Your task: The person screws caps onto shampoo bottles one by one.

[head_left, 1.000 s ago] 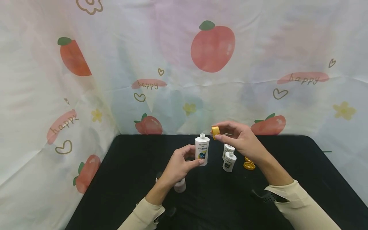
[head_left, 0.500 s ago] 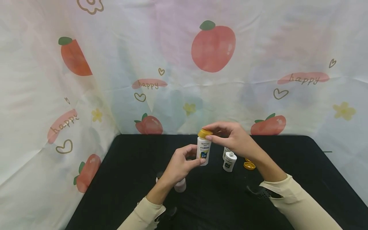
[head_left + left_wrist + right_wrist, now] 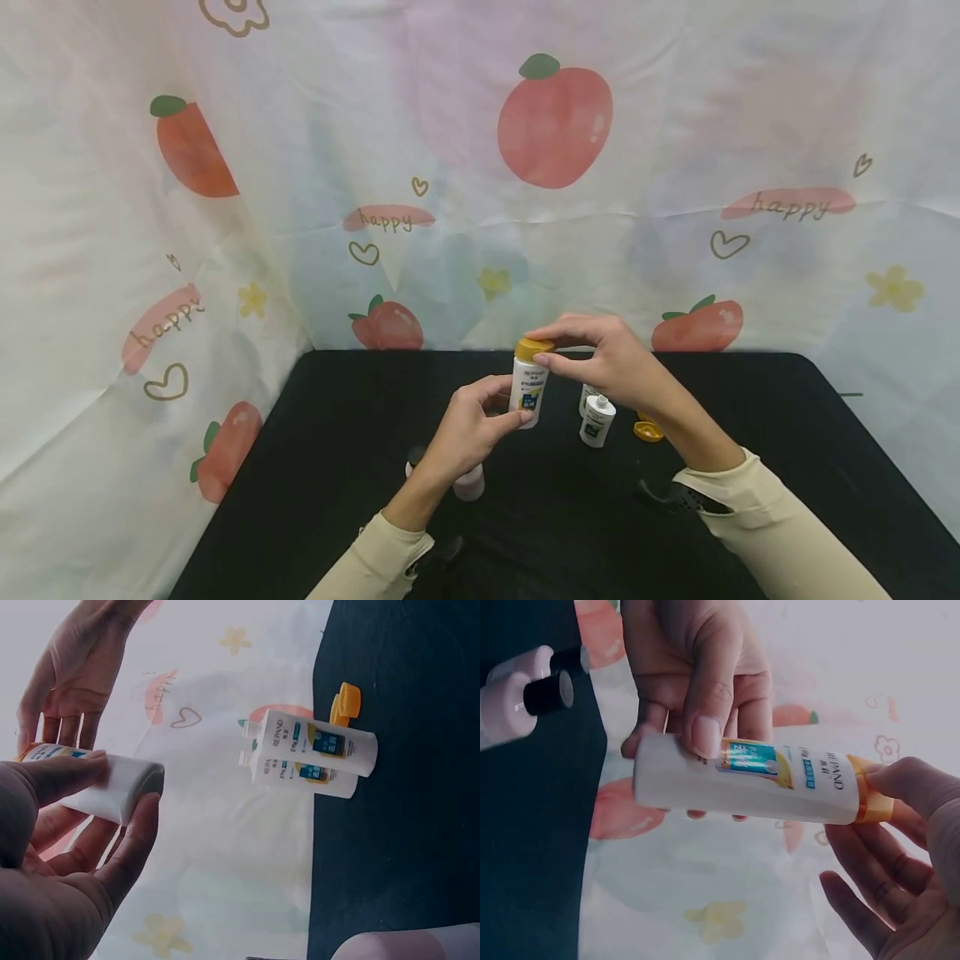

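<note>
Bottle (image 3: 528,389) gripped by left hand (image 3: 467,429) (right hand (image 3: 609,364) pinches cap (image 3: 529,349)) hangs between side edges of table (image 3: 570,525).

Open to you: the table (image 3: 352,417) along its left edge to the far left corner, and along its right edge beyond the yellow caps (image 3: 648,431). In your way: two uncapped white bottles (image 3: 597,422) just beside those caps; pink bottles (image 3: 469,485) partly behind your left forearm (image 3: 417,500); your right forearm (image 3: 701,429), slanting over the right half.
</note>
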The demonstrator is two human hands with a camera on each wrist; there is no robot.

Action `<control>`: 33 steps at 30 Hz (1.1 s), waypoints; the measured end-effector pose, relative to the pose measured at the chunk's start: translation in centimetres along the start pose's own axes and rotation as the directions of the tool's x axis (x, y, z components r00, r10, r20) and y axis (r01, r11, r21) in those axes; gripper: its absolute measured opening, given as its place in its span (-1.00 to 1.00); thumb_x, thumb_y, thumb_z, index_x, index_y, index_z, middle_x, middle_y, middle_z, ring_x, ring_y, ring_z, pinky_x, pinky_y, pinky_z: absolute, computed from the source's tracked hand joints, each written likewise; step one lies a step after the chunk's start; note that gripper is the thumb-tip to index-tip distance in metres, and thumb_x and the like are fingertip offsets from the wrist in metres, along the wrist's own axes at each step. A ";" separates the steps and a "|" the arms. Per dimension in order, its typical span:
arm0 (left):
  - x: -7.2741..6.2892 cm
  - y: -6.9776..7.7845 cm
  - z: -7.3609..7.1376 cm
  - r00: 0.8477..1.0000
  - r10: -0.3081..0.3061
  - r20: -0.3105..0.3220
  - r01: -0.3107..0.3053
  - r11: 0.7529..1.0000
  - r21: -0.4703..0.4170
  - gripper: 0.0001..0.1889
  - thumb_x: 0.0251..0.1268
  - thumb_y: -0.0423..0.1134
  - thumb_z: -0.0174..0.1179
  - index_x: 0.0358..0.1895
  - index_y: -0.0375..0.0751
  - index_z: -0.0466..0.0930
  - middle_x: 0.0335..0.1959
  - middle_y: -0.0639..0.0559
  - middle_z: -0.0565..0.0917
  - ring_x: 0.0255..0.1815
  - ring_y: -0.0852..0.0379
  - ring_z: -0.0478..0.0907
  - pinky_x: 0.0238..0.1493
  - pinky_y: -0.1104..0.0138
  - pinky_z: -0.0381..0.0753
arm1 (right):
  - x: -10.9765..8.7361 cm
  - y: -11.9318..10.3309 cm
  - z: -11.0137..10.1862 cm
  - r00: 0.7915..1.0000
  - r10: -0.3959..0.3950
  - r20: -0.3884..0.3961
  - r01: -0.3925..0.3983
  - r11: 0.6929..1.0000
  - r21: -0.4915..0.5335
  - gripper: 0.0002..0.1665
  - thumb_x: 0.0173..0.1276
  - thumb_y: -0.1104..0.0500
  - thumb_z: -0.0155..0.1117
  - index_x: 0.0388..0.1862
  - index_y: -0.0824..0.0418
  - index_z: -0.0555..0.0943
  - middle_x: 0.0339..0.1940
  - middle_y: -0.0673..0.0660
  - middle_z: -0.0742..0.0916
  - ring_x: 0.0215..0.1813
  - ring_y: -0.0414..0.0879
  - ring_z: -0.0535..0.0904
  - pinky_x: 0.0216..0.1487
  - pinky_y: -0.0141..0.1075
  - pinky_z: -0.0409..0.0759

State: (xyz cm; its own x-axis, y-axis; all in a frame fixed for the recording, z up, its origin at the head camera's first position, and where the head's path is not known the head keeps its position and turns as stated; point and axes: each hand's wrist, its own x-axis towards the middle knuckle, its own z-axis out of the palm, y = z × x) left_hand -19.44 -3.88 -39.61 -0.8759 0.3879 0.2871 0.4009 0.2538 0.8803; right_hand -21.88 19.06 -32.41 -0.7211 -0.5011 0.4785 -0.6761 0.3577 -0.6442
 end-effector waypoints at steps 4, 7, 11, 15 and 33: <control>0.0 0.0 -0.1 1.000 0.003 -0.014 -0.003 1.000 0.026 -0.55 0.28 -0.30 0.41 0.24 -0.16 0.63 0.03 0.00 0.72 -0.04 0.13 0.69 0.05 0.22 0.68 | 0.1 -0.2 0.0 1.000 -0.017 0.005 0.017 1.000 -0.021 -0.60 0.34 0.22 0.46 0.15 0.05 0.72 -0.12 -0.10 0.71 -0.08 -0.21 0.66 0.00 -0.29 0.68; -0.1 0.0 0.0 1.000 -0.001 -0.008 0.001 1.000 0.016 -0.56 0.29 -0.30 0.41 0.24 -0.16 0.62 0.03 0.00 0.72 -0.04 0.13 0.70 0.03 0.26 0.68 | 0.1 -0.1 0.1 1.000 -0.017 0.006 0.017 1.000 -0.007 -0.60 0.33 0.23 0.46 0.15 0.04 0.72 -0.13 -0.10 0.70 -0.07 -0.20 0.67 0.02 -0.25 0.69; -0.1 0.0 0.0 1.000 -0.008 0.012 0.009 0.999 -0.031 -0.58 0.32 -0.28 0.39 0.24 -0.12 0.62 0.00 -0.01 0.73 -0.05 0.13 0.71 -0.03 0.29 0.70 | 0.1 0.0 0.3 1.000 -0.018 0.001 0.018 1.000 0.016 -0.57 0.34 0.23 0.46 0.18 0.03 0.70 -0.10 -0.09 0.70 -0.07 -0.19 0.67 0.03 -0.22 0.69; 0.0 0.0 -0.1 0.999 -0.028 0.016 0.029 0.998 -0.063 -0.58 0.31 -0.27 0.39 0.22 -0.11 0.62 -0.02 -0.03 0.74 -0.08 0.11 0.72 -0.06 0.29 0.71 | 0.1 0.1 0.3 1.000 -0.027 0.013 0.026 0.999 0.040 -0.55 0.39 0.26 0.39 0.25 0.03 0.67 -0.02 -0.08 0.68 -0.02 -0.18 0.65 0.02 -0.28 0.67; -0.2 -0.2 -0.5 1.000 -0.020 0.022 0.021 0.999 -0.038 -0.54 0.28 -0.31 0.41 0.26 -0.14 0.62 0.05 -0.05 0.73 -0.03 0.07 0.72 0.00 0.26 0.70 | 0.0 0.8 -0.3 0.995 -0.102 -0.008 0.102 0.995 0.001 -0.57 0.23 0.28 0.53 0.09 0.03 0.76 -0.20 -0.12 0.69 -0.16 -0.20 0.57 -0.16 -0.35 0.61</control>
State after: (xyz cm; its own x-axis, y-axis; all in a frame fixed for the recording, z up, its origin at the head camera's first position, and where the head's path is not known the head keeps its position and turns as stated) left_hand -19.48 -4.48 -39.67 -0.8777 0.4022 0.2606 0.3717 0.2280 0.8999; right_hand -22.46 19.64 -32.74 -0.6496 -0.5288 0.5462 -0.7458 0.3041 -0.5926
